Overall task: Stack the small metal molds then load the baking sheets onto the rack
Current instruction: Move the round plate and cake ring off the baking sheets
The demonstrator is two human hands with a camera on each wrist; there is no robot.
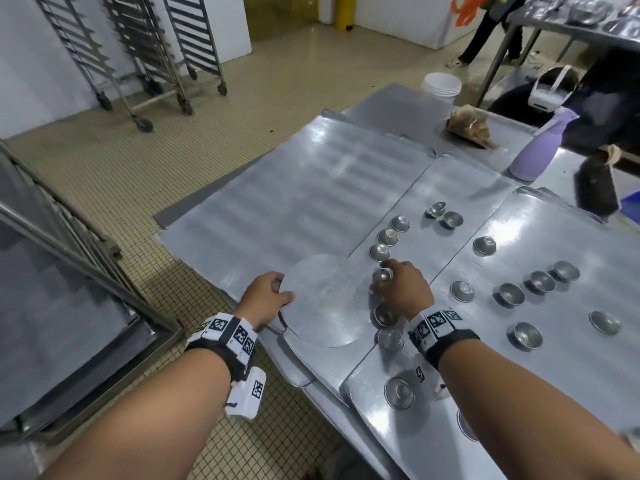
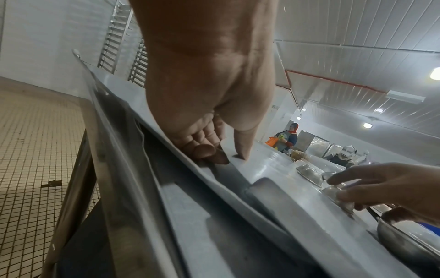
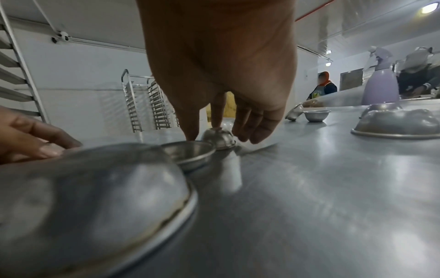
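Down on the middle baking sheet (image 1: 408, 188), one small mold (image 1: 382, 276) sits upside down under the right hand (image 1: 403, 289). Thumb and fingers (image 3: 243, 120) reach down around it, touching its dome; from the wrist view they look only loosely bent, and whether they truly grip it I cannot tell. Just nearer the wrist, an upright mold (image 3: 190, 154) stands beside the upturned one. More molds (image 1: 389, 237) run in a line up the same sheet, some open side up, some down, and others (image 1: 540, 282) lie scattered on the right sheet (image 1: 571, 375). The left hand (image 1: 268, 294) holds the edge of a round flat metal disc (image 1: 322, 299), thumb on top and fingers (image 2: 204, 150) curled underneath, at the near left corner of the sheets. A third, bare sheet (image 1: 294, 188) lies to the left. Beyond stand a lilac spray bottle (image 1: 538, 150), stacked white tubs (image 1: 441, 84) and a bag of scraps (image 1: 471, 124). Wheeled racks (image 1: 138, 57) wait along the far wall, and another rack (image 1: 69, 271) is close on the left.
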